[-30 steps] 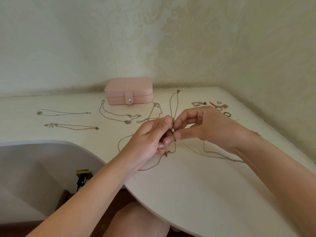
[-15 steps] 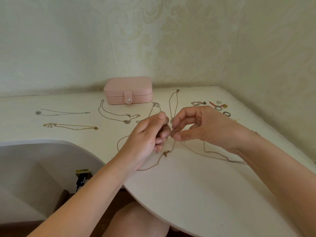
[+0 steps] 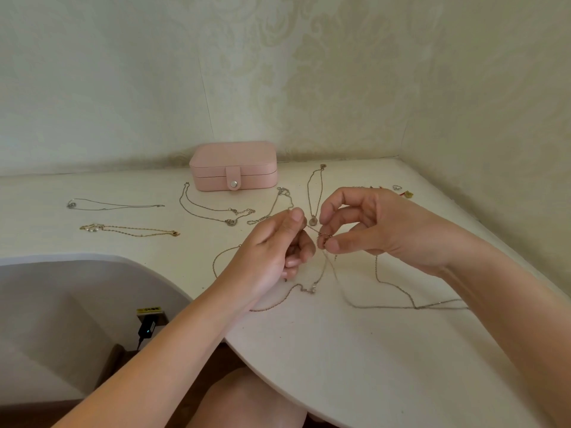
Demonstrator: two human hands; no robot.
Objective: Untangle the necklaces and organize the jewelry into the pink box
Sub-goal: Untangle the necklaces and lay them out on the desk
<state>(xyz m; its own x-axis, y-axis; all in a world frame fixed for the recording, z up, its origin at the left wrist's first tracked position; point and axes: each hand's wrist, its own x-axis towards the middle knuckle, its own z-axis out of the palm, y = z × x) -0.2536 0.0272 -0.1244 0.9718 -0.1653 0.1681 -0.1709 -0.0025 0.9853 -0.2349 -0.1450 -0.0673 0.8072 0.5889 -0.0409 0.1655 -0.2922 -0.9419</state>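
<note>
Untangling step: slack chain loops [image 3: 415, 307] trail on the desk [image 3: 340, 350] below the hands; left hand [image 3: 272, 248] and right hand [image 3: 380, 230] each pinch the knot [image 3: 323, 236] between them. Next: tease one strand out, gentle pull only. Laid-out necklaces [image 3: 231, 222] beyond left hand; pink box [image 3: 233, 165] farther back, closed

The pink box [image 3: 233, 165] sits shut at the back of the worktop [image 3: 370, 350]. Loose necklaces [image 3: 231, 223] lie spread before it; nearer, tangled chains [image 3: 309, 289] rise to a knot.
</note>
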